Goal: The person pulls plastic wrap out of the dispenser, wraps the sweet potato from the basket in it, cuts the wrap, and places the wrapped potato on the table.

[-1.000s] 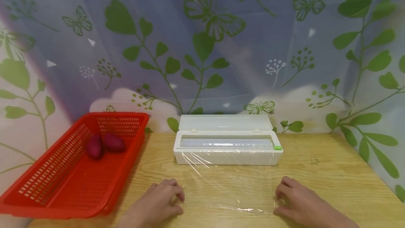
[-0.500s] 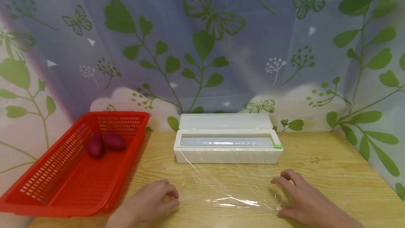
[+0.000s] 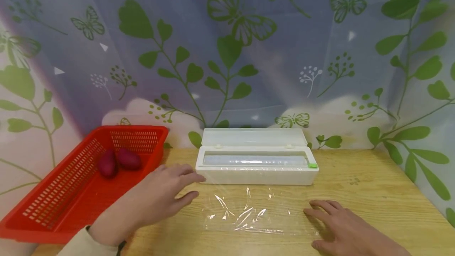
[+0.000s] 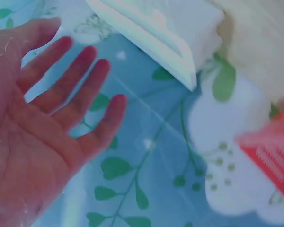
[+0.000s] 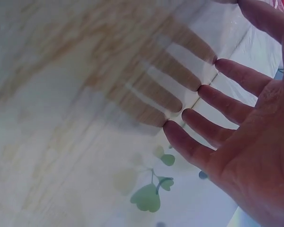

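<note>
A clear sheet of cling film (image 3: 245, 212) stretches from the white cling film dispenser (image 3: 256, 176) toward me over the table, wrinkled and shiny. The dispenser's lid stands up at the back and a roll (image 3: 254, 160) shows inside. My left hand (image 3: 160, 192) is raised between the red basket and the dispenser, fingers extended, fingertips near the box's left front corner. In the left wrist view its palm is bare. Fingers spread, my right hand (image 3: 337, 224) is at the film's right edge; in the right wrist view its fingertips meet the tabletop (image 5: 61, 142).
A red plastic basket (image 3: 81, 238) stands at the left, holding two purple sweet potatoes (image 3: 107, 164). A green cutter slider (image 3: 312, 165) sits at the dispenser's right end. Behind the table hangs a leaf-and-butterfly patterned curtain (image 3: 277, 62).
My left hand has left the film's near left corner and moved up toward the dispenser. The right hand has loosened from the film's corner and spread its fingers. The film has sunk lower and wrinkled.
</note>
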A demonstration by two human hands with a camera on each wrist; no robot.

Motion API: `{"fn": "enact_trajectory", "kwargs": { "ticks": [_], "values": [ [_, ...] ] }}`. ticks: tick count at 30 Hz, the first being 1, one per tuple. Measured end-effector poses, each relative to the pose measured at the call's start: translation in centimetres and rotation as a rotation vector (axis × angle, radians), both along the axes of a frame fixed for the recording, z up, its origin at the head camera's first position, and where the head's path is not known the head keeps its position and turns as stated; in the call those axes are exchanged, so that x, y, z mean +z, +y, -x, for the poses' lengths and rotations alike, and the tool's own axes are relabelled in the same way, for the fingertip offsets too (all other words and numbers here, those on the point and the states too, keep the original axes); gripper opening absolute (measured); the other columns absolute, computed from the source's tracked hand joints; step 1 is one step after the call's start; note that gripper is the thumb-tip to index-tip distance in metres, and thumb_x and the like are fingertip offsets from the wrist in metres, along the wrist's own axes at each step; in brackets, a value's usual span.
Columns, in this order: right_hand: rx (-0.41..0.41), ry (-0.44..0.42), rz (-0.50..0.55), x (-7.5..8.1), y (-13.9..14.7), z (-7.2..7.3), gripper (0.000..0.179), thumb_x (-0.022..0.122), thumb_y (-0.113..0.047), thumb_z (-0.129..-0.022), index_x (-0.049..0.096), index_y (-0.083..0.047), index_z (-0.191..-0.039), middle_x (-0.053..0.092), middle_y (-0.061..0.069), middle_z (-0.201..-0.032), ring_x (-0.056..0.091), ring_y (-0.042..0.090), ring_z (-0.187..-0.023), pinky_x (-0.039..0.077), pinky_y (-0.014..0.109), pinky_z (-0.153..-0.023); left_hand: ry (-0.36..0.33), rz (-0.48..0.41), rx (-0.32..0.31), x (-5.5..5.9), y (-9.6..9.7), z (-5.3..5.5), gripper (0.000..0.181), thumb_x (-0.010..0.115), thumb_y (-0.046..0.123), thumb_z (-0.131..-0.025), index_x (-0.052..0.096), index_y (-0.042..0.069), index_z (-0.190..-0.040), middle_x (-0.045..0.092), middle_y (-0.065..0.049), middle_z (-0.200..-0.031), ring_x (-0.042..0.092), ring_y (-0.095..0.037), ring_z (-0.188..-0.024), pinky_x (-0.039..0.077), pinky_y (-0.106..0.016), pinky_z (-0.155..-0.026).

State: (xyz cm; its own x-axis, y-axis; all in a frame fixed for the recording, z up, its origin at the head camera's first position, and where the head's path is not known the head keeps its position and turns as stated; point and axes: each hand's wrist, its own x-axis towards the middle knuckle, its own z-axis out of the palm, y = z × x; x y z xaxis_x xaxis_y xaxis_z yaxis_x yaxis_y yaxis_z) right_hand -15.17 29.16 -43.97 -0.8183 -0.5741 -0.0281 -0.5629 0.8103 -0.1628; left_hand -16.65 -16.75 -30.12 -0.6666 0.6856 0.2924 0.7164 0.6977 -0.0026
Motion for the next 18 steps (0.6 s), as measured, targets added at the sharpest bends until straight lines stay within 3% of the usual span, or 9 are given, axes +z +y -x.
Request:
{"fn": "enact_trajectory", "kwargs": {
  "ticks": [3,8,12,18],
  "values": [
    [-0.005,-0.022,0.001,0.1,0.0,0.0,0.071,0.057,-0.068,-0.094,0.057,-0.017,-0.144,0.056,0.011,-0.145,0.057,0.037,-0.124,0.054,0.055,-0.088,0.040,-0.009,0.012,1.5,-0.9,1.4,0.032,0.077,0.022,-0.091,0.072,0.023,-0.123,0.072,0.001,-0.112,0.069,-0.017,-0.096,0.055,-0.042,-0.079],
    [0.024,0.054,0.004,0.1,0.0,-0.1,0.068,0.060,-0.066,-0.093,0.059,-0.017,-0.141,0.058,0.009,-0.142,0.059,0.034,-0.120,0.056,0.049,-0.085,0.044,-0.005,0.095,2.7,-3.3,4.2,0.034,0.076,0.018,-0.091,0.071,0.017,-0.125,0.071,-0.008,-0.119,0.070,-0.028,-0.098,0.057,-0.053,-0.087],
    [0.020,0.049,0.009,0.2,0.0,-0.1,0.068,0.059,-0.066,-0.094,0.058,-0.017,-0.142,0.057,0.009,-0.143,0.059,0.033,-0.121,0.055,0.049,-0.085,0.006,0.014,0.192,2.8,-5.6,5.8,0.037,0.075,0.021,-0.093,0.069,0.016,-0.129,0.068,-0.011,-0.125,0.066,-0.034,-0.110,0.052,-0.062,-0.094],
    [0.005,-0.002,0.017,0.2,0.0,0.1,0.071,0.058,-0.067,-0.094,0.057,-0.017,-0.144,0.055,0.009,-0.145,0.058,0.035,-0.123,0.055,0.052,-0.086,-0.017,0.020,0.287,2.2,-9.1,7.9,0.039,0.072,0.023,-0.094,0.068,0.014,-0.132,0.064,-0.018,-0.129,0.062,-0.040,-0.115,0.052,-0.066,-0.092]
  ]
}}
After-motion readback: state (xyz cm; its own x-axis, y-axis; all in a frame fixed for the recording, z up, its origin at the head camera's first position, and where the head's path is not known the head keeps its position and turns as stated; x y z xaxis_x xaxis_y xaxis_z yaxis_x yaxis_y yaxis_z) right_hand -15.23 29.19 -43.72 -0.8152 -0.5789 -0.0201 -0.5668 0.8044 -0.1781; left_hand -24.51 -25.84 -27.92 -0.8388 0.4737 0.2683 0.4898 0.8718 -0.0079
